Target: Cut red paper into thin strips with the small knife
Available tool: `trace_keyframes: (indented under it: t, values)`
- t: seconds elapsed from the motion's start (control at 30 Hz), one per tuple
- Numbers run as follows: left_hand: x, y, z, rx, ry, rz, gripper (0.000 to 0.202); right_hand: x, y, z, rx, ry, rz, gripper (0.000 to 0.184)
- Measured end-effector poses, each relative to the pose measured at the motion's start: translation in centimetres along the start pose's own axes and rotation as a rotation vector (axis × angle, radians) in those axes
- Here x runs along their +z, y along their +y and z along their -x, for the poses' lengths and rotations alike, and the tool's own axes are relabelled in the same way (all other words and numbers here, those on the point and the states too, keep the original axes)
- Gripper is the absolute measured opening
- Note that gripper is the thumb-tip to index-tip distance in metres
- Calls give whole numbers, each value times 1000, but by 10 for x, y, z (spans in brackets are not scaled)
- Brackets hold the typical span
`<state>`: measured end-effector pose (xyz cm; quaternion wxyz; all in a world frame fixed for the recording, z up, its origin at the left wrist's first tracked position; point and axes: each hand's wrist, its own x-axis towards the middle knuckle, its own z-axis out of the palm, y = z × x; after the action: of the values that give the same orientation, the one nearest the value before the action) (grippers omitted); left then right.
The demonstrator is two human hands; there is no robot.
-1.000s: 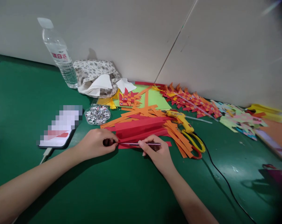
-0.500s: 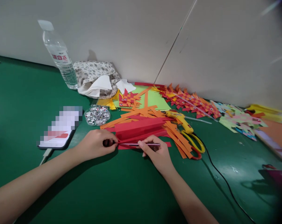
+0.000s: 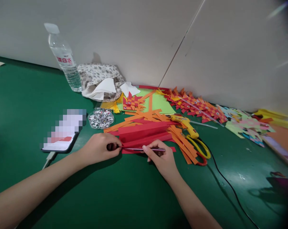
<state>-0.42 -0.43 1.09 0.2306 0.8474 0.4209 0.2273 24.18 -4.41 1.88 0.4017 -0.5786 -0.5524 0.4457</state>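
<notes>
A folded sheet of red paper (image 3: 139,134) lies in front of me, creased lengthwise with its flaps raised. At its near left corner, my left hand (image 3: 102,149) pinches the paper's edge between thumb and fingers. Closed around a slim, shiny pen-like tool (image 3: 157,149), my right hand (image 3: 161,156) is at the near edge. The tool's thin end points left along the fold, close to my left fingertips; its exact kind is unclear. Orange paper strips (image 3: 183,143) lie beneath and to the right of the red sheet.
A phone (image 3: 66,130) on a cable and a clear case of googly eyes (image 3: 101,119) stand left. Behind are a water bottle (image 3: 66,60), a tissue pouch (image 3: 99,71) and woven paper fish (image 3: 198,106). To the right lie a yellow glue gun (image 3: 186,124) with cord and scissors (image 3: 201,149).
The whole view has shifted slightly. Both hands keep their hold, and the tool stays along the red paper's near fold with little visible movement.
</notes>
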Motion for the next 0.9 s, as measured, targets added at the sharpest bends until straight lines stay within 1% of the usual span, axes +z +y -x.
trace_keyframes:
  t: [0.1,0.33,0.7,0.9]
  values:
    - [1,-1,0,-13,-1,6,15,1,0,0,3,-3,9,29]
    - [1,-2,0,-25,-14,18,15,4,-2,1,16,63,-45,31]
    - [1,-1,1,-41,-32,17,15,4,-3,1,17,70,-68,30]
    - [1,-1,0,-32,-28,-27,16,2,1,0,3,36,-81,29]
